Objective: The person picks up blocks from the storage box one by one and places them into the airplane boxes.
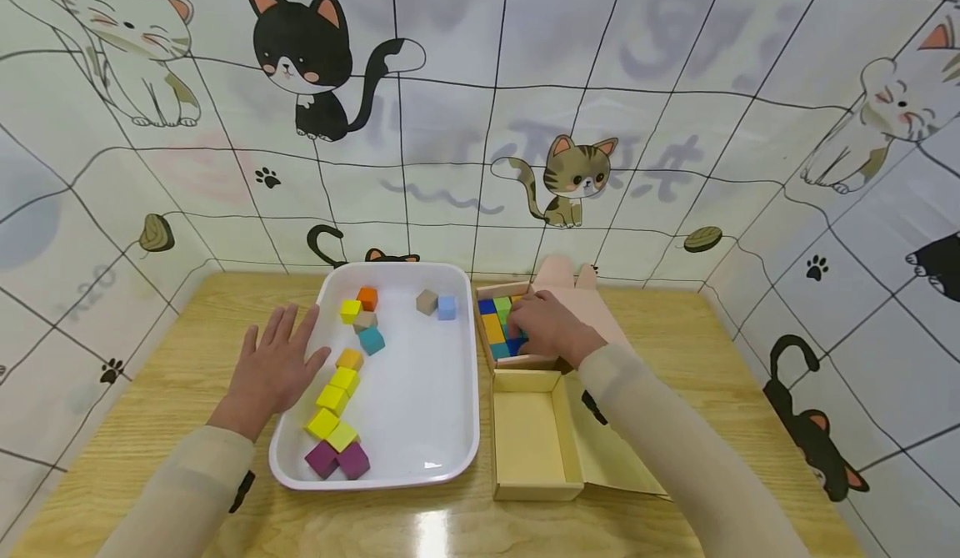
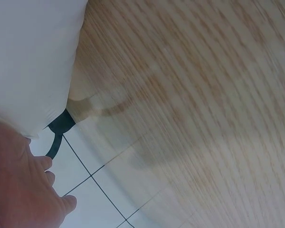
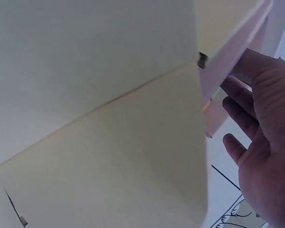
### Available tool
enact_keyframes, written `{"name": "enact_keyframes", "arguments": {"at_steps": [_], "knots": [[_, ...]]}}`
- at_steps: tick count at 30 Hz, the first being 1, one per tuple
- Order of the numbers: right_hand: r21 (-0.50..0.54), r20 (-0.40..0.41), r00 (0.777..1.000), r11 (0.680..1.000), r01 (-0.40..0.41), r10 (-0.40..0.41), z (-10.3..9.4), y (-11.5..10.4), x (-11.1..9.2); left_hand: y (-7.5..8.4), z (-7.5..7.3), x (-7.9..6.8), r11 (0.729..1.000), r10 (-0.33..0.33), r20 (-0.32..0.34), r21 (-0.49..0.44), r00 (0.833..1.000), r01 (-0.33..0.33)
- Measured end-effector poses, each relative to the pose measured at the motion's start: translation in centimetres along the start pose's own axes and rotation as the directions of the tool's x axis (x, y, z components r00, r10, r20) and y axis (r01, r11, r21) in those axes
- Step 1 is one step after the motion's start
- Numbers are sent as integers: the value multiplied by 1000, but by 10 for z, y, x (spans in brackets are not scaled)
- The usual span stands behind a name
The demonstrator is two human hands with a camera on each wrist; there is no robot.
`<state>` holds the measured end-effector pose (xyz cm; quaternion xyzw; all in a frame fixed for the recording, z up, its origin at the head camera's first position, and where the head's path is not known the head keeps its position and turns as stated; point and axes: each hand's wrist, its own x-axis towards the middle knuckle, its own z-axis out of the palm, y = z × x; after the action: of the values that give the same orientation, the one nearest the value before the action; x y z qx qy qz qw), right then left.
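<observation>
Cat-patterned panels enclose the light wooden table [image 1: 187, 391] on three sides, and all the work lies on that surface. Your right hand [image 1: 551, 324] rests over the small wooden box [image 1: 486, 358] of coloured cubes [image 1: 492, 324], which stands just right of the tray's far corner; the fingers curve down among the cubes, but the head view does not show whether they pinch one, and the right wrist view shows only extended fingers [image 3: 240, 107] beside a pale box wall. The step in hand appears to be either seating a cube in the box or lifting one out. Your left hand [image 1: 273, 366] lies flat on the table with fingers spread and straight, touching the near-left rim of the white rectangular plastic tray [image 1: 450, 424] and holding nothing. Loose wooden cubes lie scattered in the tray: a curved line of yellow cubes [image 1: 335, 408] ending at two purple cubes [image 1: 337, 459], with orange, teal, tan and light-blue cubes farther back. An open shallow cardboard box [image 1: 528, 437] sits directly in front of the wooden box. For the next move, secure a firm fingertip pinch on a single cube and keep the left hand steadying the tray.
</observation>
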<state>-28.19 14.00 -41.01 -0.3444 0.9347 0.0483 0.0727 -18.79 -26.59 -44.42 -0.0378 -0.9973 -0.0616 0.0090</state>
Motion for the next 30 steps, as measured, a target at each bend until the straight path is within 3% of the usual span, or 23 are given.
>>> {"name": "enact_keyframes", "arguments": {"at_steps": [9,18,30], "knots": [[66,-73,996,997,-48,53,-21,-3,6,2,-1,-2,1000,-6,-18,2,1000,6],[98,-181,977,990,-97,113,-35,-31,25,2,-3,-2,1000,-7,7,-6,1000,8],[72,-131,984,991,-111,120,-26,-54,67,2,-1,-1,1000,-4,0,-1,1000,4]]}}
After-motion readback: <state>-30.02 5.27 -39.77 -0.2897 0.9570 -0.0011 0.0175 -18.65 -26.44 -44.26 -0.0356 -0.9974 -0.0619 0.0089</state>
